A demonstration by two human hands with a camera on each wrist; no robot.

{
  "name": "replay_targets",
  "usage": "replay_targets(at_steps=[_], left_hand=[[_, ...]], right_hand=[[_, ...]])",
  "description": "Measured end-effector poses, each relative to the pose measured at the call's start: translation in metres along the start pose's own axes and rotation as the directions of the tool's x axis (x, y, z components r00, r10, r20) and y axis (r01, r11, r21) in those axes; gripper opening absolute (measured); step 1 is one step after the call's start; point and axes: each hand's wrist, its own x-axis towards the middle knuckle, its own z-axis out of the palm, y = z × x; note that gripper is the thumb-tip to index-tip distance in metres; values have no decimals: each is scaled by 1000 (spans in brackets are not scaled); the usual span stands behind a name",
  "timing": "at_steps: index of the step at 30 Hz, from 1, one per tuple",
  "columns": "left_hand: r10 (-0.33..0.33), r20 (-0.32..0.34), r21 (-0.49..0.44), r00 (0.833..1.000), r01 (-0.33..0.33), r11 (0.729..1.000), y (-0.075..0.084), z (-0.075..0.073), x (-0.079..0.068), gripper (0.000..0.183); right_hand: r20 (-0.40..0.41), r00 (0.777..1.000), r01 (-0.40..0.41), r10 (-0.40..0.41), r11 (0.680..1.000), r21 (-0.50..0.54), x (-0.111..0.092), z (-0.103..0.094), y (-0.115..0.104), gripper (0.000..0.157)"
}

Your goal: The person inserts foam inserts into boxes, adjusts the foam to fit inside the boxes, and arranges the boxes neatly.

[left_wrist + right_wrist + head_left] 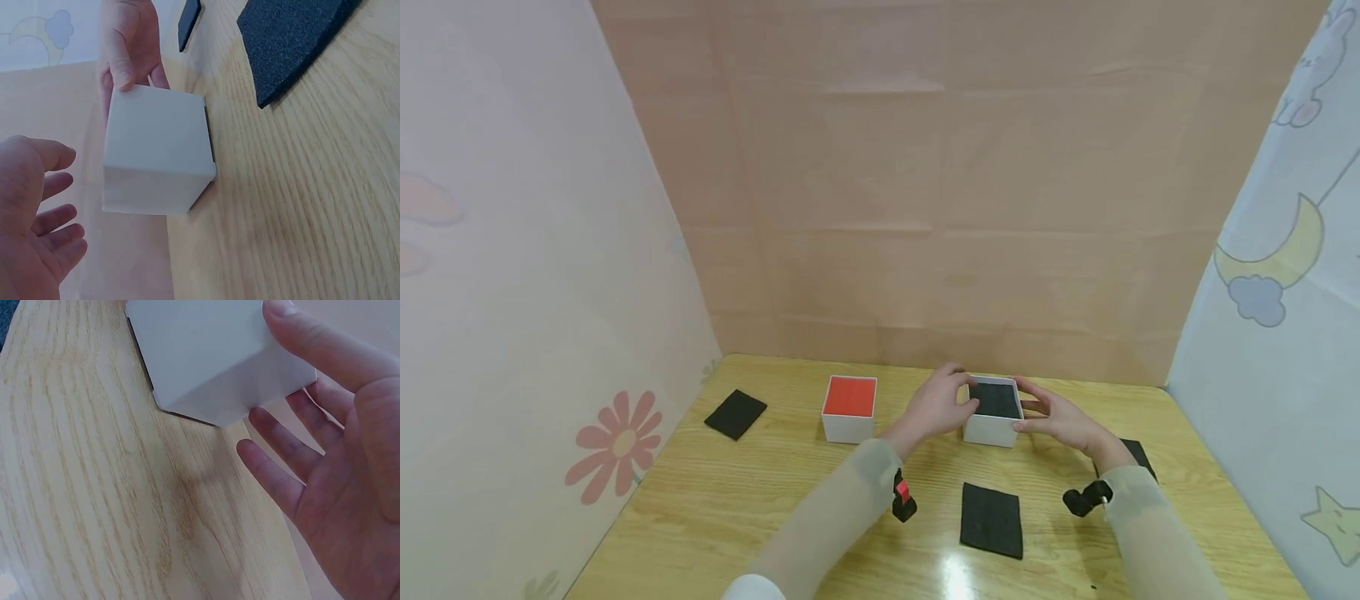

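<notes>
A white square box (989,432) stands on the table, with a black foam-like square (996,401) inside its rim. My right hand (1063,419) is at its right side, thumb on the front face and fingers reaching round the side and back, holding it; the right wrist view shows the thumb (312,337) against the white wall. On the box's left, my left hand (936,406) has loosely bent fingers. In the left wrist view that left hand (34,206) is apart from the box, with nothing in it.
Left of the hands stands another white box (848,430) with a red top surface (850,396). Black squares lie on the wooden table (737,517): one at far left (736,414), one in front (992,521), one partly under the right forearm (1138,458). Brown paper (940,208) stands behind.
</notes>
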Motion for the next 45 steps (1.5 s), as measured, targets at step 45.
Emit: replay_targets(at_steps=[45], left_hand=[[-98,-416,-217,904,6,976,-203,-122,-187,46]], right_hand=[[-9,997,75,-75,997,1,-2,-5,-3,93]])
